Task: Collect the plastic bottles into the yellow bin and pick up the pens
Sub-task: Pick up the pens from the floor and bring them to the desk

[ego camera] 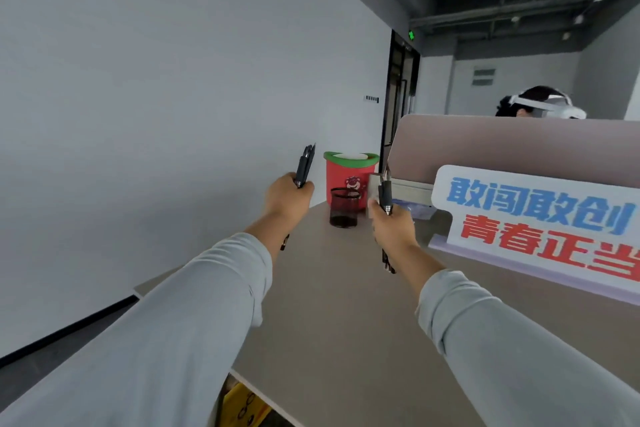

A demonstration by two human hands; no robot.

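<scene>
My left hand (287,198) grips a bunch of black pens (305,165), tips pointing up, above the desk's left edge. My right hand (393,229) grips another bunch of black pens (385,192), with their back ends sticking out below my wrist. Between and just beyond both hands stands a dark mesh pen cup (344,207) on the beige desk (332,305). Part of the yellow bin (242,407) shows under the desk's near edge. No plastic bottle is in view.
A red tissue box with a green rim (349,173) stands behind the pen cup. A white sign with blue and red characters (540,218) leans at the right, below a pinkish desk partition (512,146). Beyond the partition is a person's head wearing a headset (540,106).
</scene>
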